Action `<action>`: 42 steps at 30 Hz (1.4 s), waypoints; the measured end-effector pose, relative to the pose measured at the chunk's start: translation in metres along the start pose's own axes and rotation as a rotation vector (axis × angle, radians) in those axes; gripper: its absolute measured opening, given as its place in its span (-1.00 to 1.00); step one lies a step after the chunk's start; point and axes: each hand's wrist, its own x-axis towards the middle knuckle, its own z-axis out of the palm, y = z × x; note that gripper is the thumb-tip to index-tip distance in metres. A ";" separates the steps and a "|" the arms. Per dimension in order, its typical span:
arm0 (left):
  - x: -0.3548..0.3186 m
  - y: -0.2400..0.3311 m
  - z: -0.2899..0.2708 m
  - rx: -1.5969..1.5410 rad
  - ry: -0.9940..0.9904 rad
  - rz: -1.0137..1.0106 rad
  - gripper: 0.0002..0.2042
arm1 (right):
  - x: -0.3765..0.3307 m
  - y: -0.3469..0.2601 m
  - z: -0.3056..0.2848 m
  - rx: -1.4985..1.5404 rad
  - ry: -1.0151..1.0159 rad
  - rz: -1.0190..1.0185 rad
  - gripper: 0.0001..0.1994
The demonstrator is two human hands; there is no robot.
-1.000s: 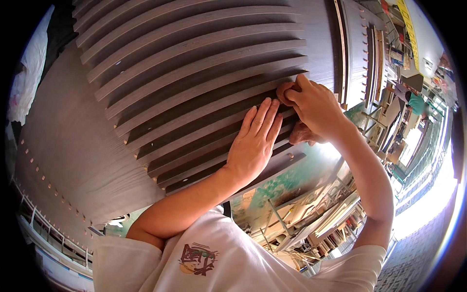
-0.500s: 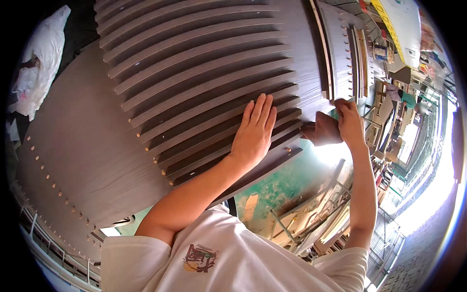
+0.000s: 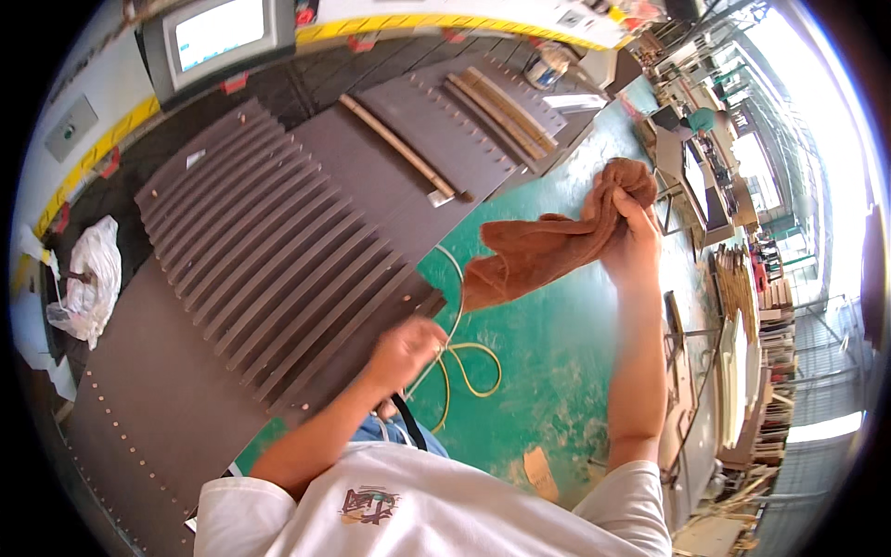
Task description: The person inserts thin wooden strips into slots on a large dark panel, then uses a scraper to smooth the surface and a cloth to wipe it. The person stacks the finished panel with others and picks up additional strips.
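My right hand (image 3: 633,232) grips a brown cloth (image 3: 548,251), raised over the green floor right of the boards. The cloth hangs loosely toward the left. Close to my body, my left hand (image 3: 406,353) is by the near right corner of a row of dark brown slats (image 3: 288,251). Its fingers look bent but are smeared by motion, so what they hold, if anything, is unclear. The slats lie side by side across a large brown panel (image 3: 158,399), which has a line of small pegs along its left part.
Wood strips (image 3: 501,116) and a long bar (image 3: 397,148) lie on the far boards. A hose (image 3: 478,348) loops on the green floor (image 3: 520,408). White plastic wrapping (image 3: 93,283) sits at left. A machine with a screen (image 3: 218,37) stands behind. Stacked boards (image 3: 738,353) are at right.
My left hand has come off the slats' tops toward my body. My right hand has lifted the brown cloth away from the slats' right ends. The view has shifted, showing more machine and floor.
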 end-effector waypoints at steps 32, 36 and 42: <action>-0.053 0.174 -0.059 0.807 0.216 0.330 -0.69 | -0.010 0.097 0.084 -0.661 -1.074 0.275 -0.57; -0.059 0.154 -0.103 0.851 0.399 0.458 -0.74 | 0.000 0.102 0.092 -0.564 -0.830 0.317 -0.53; -0.027 0.197 -0.121 0.387 0.620 0.447 -0.83 | 0.044 0.129 0.077 -0.478 -0.825 -0.197 0.33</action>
